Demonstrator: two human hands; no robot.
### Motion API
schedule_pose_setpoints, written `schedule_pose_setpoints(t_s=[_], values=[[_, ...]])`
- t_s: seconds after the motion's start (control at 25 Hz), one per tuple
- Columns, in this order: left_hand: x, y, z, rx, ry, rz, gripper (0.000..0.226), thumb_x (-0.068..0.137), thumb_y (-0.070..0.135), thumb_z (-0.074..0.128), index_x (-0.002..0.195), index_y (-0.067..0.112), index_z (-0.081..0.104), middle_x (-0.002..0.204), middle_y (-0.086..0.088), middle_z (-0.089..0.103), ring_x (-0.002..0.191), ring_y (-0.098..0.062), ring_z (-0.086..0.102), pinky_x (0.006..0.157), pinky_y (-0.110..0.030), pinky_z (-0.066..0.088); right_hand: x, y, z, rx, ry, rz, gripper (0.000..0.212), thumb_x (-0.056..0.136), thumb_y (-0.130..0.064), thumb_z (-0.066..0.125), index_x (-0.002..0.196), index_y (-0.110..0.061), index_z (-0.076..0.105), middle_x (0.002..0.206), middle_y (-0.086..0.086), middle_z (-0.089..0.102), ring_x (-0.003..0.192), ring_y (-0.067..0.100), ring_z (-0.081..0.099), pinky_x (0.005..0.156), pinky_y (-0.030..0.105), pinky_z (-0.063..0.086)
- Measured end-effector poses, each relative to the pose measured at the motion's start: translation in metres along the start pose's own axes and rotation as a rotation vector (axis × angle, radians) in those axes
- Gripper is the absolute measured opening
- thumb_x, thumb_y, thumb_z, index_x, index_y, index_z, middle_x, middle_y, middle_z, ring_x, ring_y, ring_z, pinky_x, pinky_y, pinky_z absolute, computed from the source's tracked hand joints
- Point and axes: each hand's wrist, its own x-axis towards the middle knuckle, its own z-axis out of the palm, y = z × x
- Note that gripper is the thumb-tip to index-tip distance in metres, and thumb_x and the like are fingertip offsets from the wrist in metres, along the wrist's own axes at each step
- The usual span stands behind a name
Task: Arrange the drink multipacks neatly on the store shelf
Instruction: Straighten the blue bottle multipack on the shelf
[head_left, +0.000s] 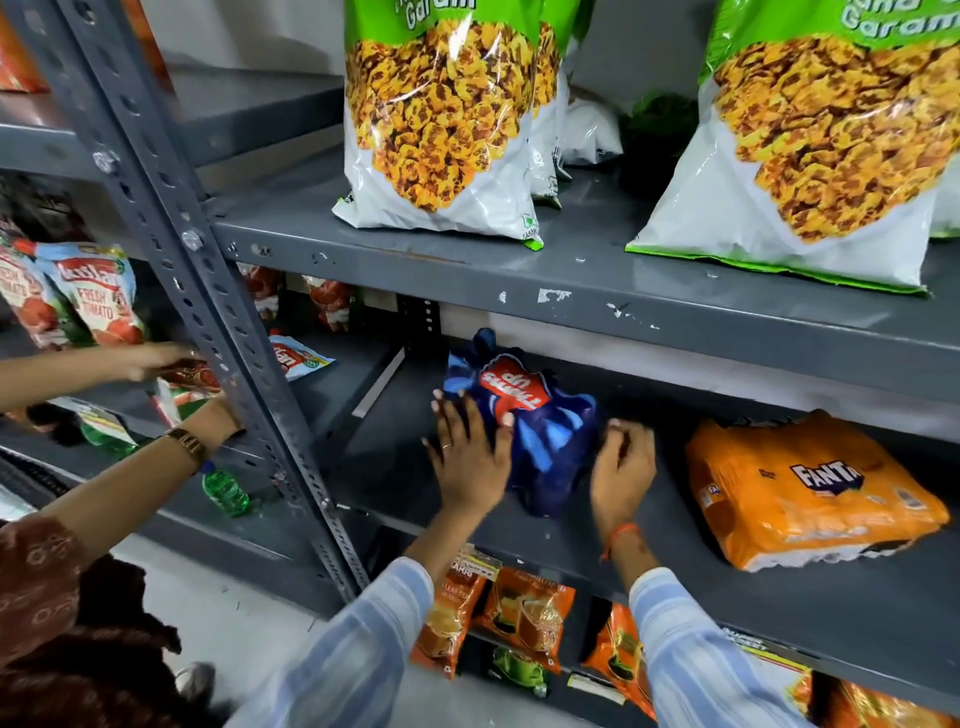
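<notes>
A dark blue Thums Up multipack (545, 431) lies on the grey middle shelf (779, 587). My left hand (470, 457) presses flat against the pack's left side with fingers spread. My right hand (621, 467) rests on its right side with fingers curled; whether it grips the wrap is unclear. An orange Fanta multipack (810, 493) lies on the same shelf to the right, apart from both hands.
Large green and white snack bags (441, 119) stand on the shelf above. Orange tea packets (519, 618) hang below the middle shelf. Another person's arms (156, 467) reach into the left bay among tomato packets (93, 296). A grey upright post (208, 312) divides the bays.
</notes>
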Motion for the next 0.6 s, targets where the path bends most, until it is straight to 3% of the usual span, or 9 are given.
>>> schedule_pose_setpoints(t_s=[0.08,0.2,0.32,0.4,0.48,0.56,0.6], values=[[-0.025,0.004,0.002,-0.244,0.029,0.009,0.075,0.088,0.061,0.02,0.147,0.017,0.004,0.159,-0.009,-0.001,0.146,-0.02,-0.004,0.119,-0.056,0.004,-0.011,-0.002,0.002,-0.027,-0.125,-0.047,0.039,0.087,-0.031,0.038,0.099,-0.004,0.064,0.103,0.015,0.063,0.097,0.019,0.057,0.089,0.03,0.044],[-0.065,0.023,0.01,-0.634,0.009,0.015,0.075,0.087,0.063,0.033,0.147,0.028,0.004,0.16,-0.003,0.007,0.146,-0.017,0.005,0.121,-0.045,0.011,-0.035,-0.001,0.009,-0.027,-0.261,-0.117,0.042,0.088,-0.032,0.035,0.097,-0.007,0.067,0.099,0.009,0.069,0.091,0.015,0.063,0.085,0.032,0.051],[-0.032,0.017,-0.002,-0.686,0.012,-0.02,0.078,0.077,0.072,0.043,0.14,0.03,0.024,0.147,-0.007,0.039,0.135,-0.023,0.038,0.111,-0.049,0.036,-0.051,0.001,0.006,0.007,-0.257,-0.13,0.045,0.086,-0.031,0.035,0.102,-0.007,0.07,0.103,0.002,0.07,0.093,0.008,0.064,0.086,0.025,0.051],[-0.009,0.0,-0.015,-0.698,0.022,-0.037,0.053,0.081,0.058,0.052,0.121,0.024,0.046,0.123,-0.009,0.06,0.114,-0.022,0.059,0.097,-0.047,0.05,-0.055,-0.001,0.009,0.005,-0.289,-0.185,0.042,0.083,-0.029,0.038,0.096,-0.009,0.072,0.095,-0.004,0.069,0.085,0.0,0.061,0.078,0.015,0.049],[0.01,-0.016,-0.034,-0.727,-0.008,-0.086,0.019,0.089,0.036,0.054,0.103,0.024,0.054,0.106,-0.008,0.065,0.1,-0.026,0.064,0.088,-0.046,0.053,-0.064,-0.005,0.022,-0.038,-0.338,-0.249,0.038,0.082,-0.028,0.042,0.092,-0.011,0.074,0.091,-0.004,0.07,0.082,0.0,0.06,0.075,0.009,0.045],[0.034,-0.032,-0.052,-0.723,-0.049,-0.137,0.016,0.094,0.025,0.047,0.103,0.018,0.056,0.102,-0.008,0.063,0.098,-0.026,0.061,0.084,-0.042,0.05,-0.075,-0.006,0.037,-0.093,-0.42,-0.299,0.035,0.081,-0.026,0.045,0.093,-0.011,0.074,0.092,0.001,0.07,0.083,0.002,0.06,0.075,0.007,0.044],[0.046,-0.038,-0.061,-0.696,-0.081,-0.142,0.02,0.094,0.029,0.044,0.102,0.017,0.057,0.103,-0.008,0.062,0.099,-0.025,0.059,0.083,-0.038,0.049,-0.081,-0.008,0.044,-0.104,-0.487,-0.329,0.034,0.081,-0.025,0.046,0.096,-0.01,0.073,0.094,0.003,0.07,0.084,0.002,0.06,0.077,0.006,0.044]])
